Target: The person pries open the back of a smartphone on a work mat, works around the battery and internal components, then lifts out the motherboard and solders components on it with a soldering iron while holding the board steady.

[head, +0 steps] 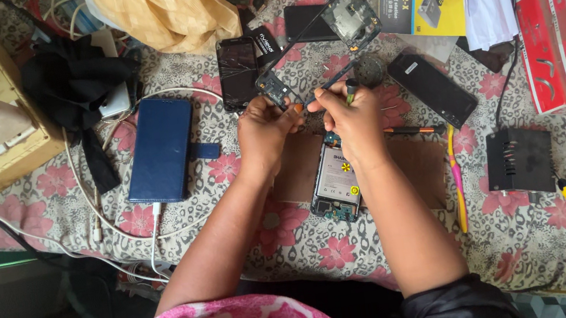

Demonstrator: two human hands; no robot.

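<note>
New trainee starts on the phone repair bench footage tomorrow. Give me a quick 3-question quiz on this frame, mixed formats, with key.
1. True or false: the opened phone lies below the hands, with its back cover off.
2. The blue phone case lies on which side of the left hand? A) its left B) its right C) under it
3. Fill in: the right hand holds a thin ____ tool.

Key: 1 true; 2 A; 3 blue
</note>
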